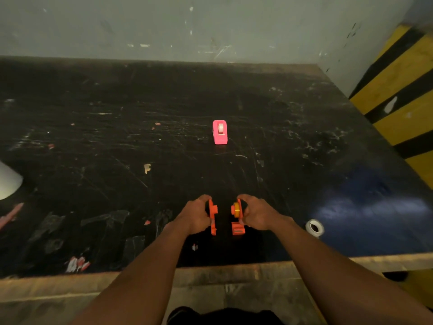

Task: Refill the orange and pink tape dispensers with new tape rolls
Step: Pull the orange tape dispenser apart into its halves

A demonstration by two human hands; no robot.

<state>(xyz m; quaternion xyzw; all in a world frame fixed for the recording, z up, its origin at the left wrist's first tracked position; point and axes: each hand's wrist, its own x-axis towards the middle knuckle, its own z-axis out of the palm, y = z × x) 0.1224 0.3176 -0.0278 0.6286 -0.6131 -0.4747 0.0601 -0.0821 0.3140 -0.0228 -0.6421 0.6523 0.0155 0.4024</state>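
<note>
Orange dispenser split in two near the desk's [257, 95] near edge: left hand [195, 215] fingers grip one half [213, 216], right hand [256, 214] fingers grip the half [237, 219] carrying a yellow roll [236, 208]. Pink dispenser [220, 132] stands farther back.

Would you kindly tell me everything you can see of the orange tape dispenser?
The orange tape dispenser looks like bright plastic and is split into two halves with a gap between them. The left hand holds one flat half; the right hand holds the other half, which carries a yellowish roll on its hub. Both sit near the front of the black table.
</note>
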